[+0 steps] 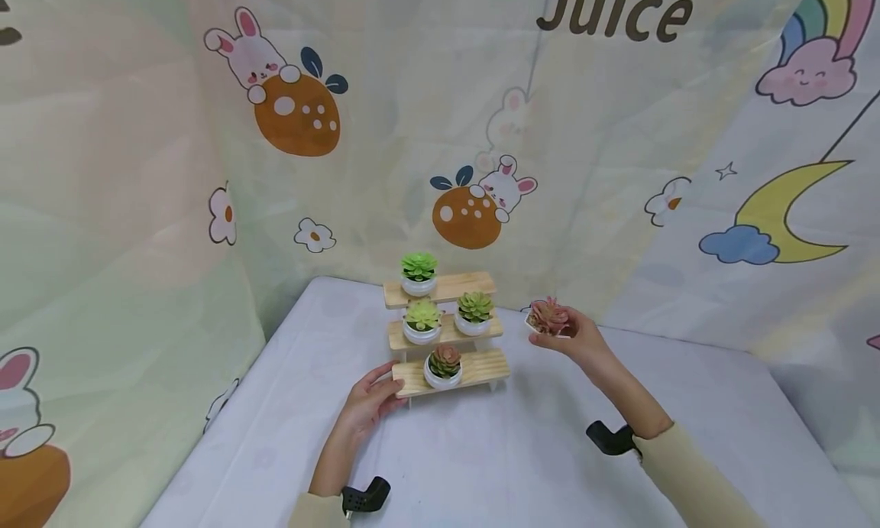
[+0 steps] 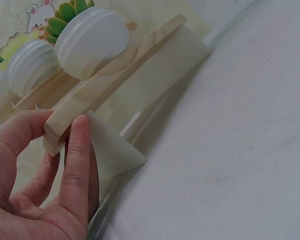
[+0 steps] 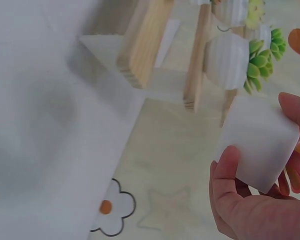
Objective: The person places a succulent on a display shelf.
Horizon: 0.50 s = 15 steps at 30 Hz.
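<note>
A three-tier wooden stand [image 1: 484, 366] with white supports bears several succulents in round white pots. At its lowest tier, my left hand [image 1: 371, 402] pinches the left end of the board, with thumb and fingers on either side of the wood [image 2: 65, 117]. On that tier sits a reddish-green succulent [image 1: 444, 361]. To the right of the stand, my right hand [image 1: 577, 335] holds up a pink succulent [image 1: 548, 315] in an angular white pot. In the right wrist view the fingers grip this white pot [image 3: 262, 142] by its sides, its plant mostly hidden.
A bright green succulent [image 1: 418, 268] stands on the top tier; two more, a yellow-green one [image 1: 422, 315] and a green one [image 1: 474, 308], share the middle. The white-covered table [image 1: 309, 337] ends at a printed cloth backdrop [image 1: 385, 169] close behind the stand.
</note>
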Motion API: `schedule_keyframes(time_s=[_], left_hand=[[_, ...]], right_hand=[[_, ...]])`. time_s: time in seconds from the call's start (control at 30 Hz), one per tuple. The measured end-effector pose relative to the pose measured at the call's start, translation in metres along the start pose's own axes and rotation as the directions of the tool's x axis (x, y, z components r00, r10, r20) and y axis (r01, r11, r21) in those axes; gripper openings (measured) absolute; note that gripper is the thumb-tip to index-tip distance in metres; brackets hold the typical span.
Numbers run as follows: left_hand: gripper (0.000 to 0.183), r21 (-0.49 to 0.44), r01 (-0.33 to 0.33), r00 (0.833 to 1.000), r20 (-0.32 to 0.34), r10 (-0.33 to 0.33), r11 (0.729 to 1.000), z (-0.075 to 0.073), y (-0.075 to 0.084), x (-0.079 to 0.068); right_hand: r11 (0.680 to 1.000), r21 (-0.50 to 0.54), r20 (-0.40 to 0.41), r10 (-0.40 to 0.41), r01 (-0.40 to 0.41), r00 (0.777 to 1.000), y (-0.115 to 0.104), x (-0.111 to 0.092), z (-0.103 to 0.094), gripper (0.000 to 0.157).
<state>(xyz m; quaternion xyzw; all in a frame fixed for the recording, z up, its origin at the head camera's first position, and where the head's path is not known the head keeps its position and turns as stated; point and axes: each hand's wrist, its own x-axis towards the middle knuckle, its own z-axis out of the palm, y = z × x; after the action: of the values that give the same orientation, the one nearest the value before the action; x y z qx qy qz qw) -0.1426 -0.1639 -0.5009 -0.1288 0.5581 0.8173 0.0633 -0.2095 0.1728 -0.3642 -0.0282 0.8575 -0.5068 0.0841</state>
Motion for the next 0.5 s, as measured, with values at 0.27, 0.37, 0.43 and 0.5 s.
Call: schedule_keyframes(time_s=[0.27,0.37,0.43,0.5], left_hand=[[0.053,-0.004,-0.002,1.000,0.004,0.002,1.000,-0.003,-0.003,0.002],[0.052,0.003,-0.005,1.000,0.000,0.005,1.000,-0.003,-0.003,0.002],[0.052,0.007,-0.007,1.000,0.001,0.007,1.000,-0.003,-0.003,0.002],[0.052,0.010,-0.007,1.000,0.001,0.007,1.000,-0.002,-0.002,0.002]], right_hand=[[0.998,0.013,0.009,-0.061,0.061,0.998,-0.027,0.013,0.001,0.065],[0.996,0.014,0.016,-0.085,0.085,0.996,-0.033,0.018,0.002,0.066],[0.996,0.011,0.017,-0.093,0.093,0.996,-0.037,0.022,0.003,0.065],[0.995,0.016,0.024,-0.095,0.095,0.995,-0.039,0.025,0.004,0.064]])
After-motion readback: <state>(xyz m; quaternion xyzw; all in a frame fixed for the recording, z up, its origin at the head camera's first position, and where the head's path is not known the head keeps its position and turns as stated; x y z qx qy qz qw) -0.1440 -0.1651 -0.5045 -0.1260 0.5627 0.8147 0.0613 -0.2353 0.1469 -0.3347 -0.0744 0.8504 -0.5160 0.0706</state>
